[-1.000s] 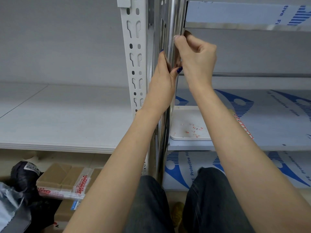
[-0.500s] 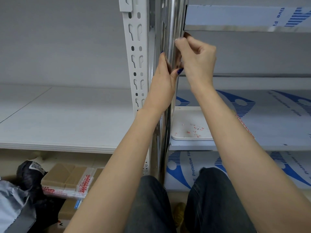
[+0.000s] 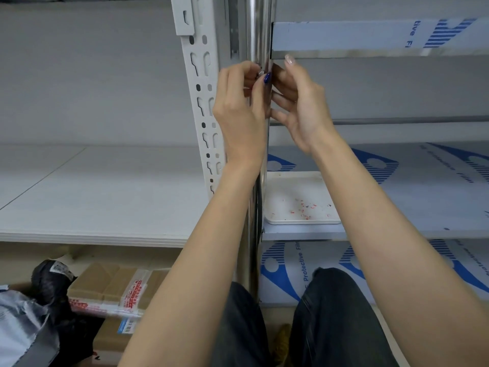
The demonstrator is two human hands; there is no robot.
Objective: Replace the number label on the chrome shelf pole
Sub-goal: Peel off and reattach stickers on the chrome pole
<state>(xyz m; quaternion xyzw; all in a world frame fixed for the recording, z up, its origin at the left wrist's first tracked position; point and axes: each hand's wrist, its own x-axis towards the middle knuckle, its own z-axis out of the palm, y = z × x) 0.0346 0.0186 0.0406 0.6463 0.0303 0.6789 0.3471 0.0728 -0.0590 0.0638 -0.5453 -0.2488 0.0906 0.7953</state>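
Observation:
The chrome shelf pole (image 3: 258, 27) runs upright through the middle of the view. My left hand (image 3: 239, 109) is raised against its front, just below the upper shelf edge. Thumb and curled fingers pinch a small white bit, apparently the label (image 3: 261, 73), at the pole's surface. My right hand (image 3: 301, 104) is on the pole's right side with the palm turned toward it. Its index finger points up, and the other fingers reach loosely toward the pole, tips hidden behind it. Whether any print is on the label cannot be seen.
A white slotted upright (image 3: 201, 102) stands just left of the pole. A white tray (image 3: 301, 221) with small red scraps (image 3: 304, 207) lies on the film-covered shelf (image 3: 423, 197) to the right. Cardboard boxes (image 3: 113, 290) and dark bags (image 3: 47, 282) sit on the floor, lower left.
My left hand has moved up the pole and its fingers have closed into a pinch. My right hand has let go of its pinch and opened, index finger lifted.

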